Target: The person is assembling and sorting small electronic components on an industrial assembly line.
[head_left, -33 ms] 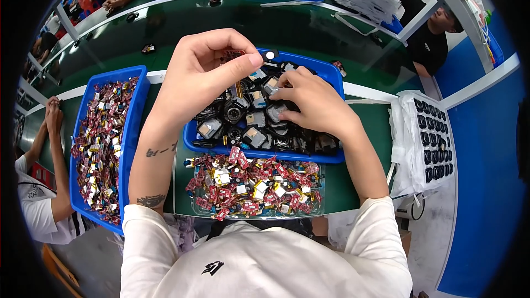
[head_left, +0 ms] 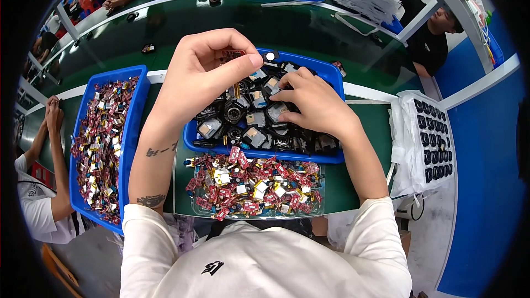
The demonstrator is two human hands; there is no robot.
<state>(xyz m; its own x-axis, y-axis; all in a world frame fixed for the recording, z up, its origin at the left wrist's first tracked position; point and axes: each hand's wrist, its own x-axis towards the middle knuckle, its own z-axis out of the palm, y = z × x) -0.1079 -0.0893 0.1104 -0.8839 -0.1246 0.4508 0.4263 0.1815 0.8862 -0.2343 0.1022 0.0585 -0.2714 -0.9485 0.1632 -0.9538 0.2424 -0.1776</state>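
My left hand (head_left: 207, 69) is closed in a pinch, thumb against fingers, on a small red circuit board (head_left: 234, 53) mostly hidden behind them. A round white-topped part (head_left: 270, 56) shows just past the thumb tip. Reaching into the blue tray (head_left: 338, 77), my right hand (head_left: 306, 99) has its thumb and fingers curled over a black watch-like case (head_left: 275, 113) with a greyish inner face. Similar cases, some showing round faces, fill that tray. Below it, a clear tray (head_left: 322, 201) holds a heap of red circuit boards (head_left: 251, 182) with white, silver and yellow parts.
To the left, a long blue bin (head_left: 142, 85) holds more red boards. Stacked white trays (head_left: 406, 149) with rows of black pieces stand at right. A co-worker's hands (head_left: 53, 113) rest at far left. Metal frame bars (head_left: 486, 77) rise at the right.
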